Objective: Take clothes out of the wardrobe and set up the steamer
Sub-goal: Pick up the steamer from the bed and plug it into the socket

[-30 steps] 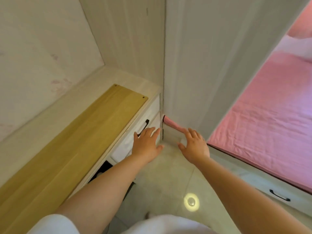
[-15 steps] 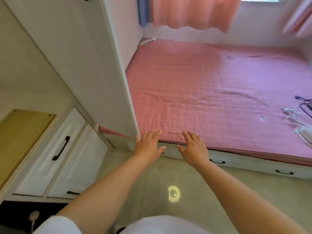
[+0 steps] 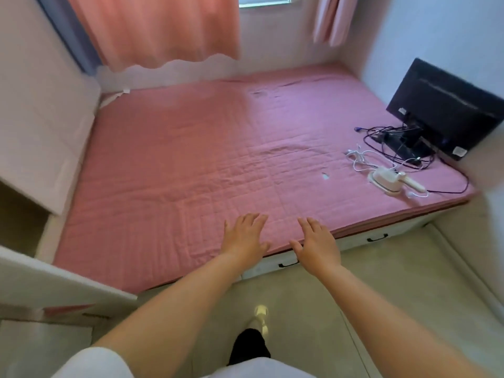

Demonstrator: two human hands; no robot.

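Your bed fills the space ahead of both hands, a broad pink quilted cover, soft and lightly rumpled, stitched in a grid. Beyond it, past your fingertips, hang coral curtains, thin and pleated. Off to the left of your left hand stands the wardrobe, pale flat panels with hard edges; no clothes show from here, so that part looks not yet done. Far right of your right hand, a dark monitor leans at the wall with a tangle of black cables at its foot.

The steamer is what your move turns on. It lies on the bed ahead and well to the right of your right hand, so that hand is clearly the nearer one; your left hand would have to cross over. It is small, white, smooth hard plastic, lying on its side, long axis running left to right with the handle pointing away to the right. Its thin white cord loops loosely just behind it.

Both your hands are empty, fingers spread apart, palms down near the bed's front edge; contact with the cover cannot be told.
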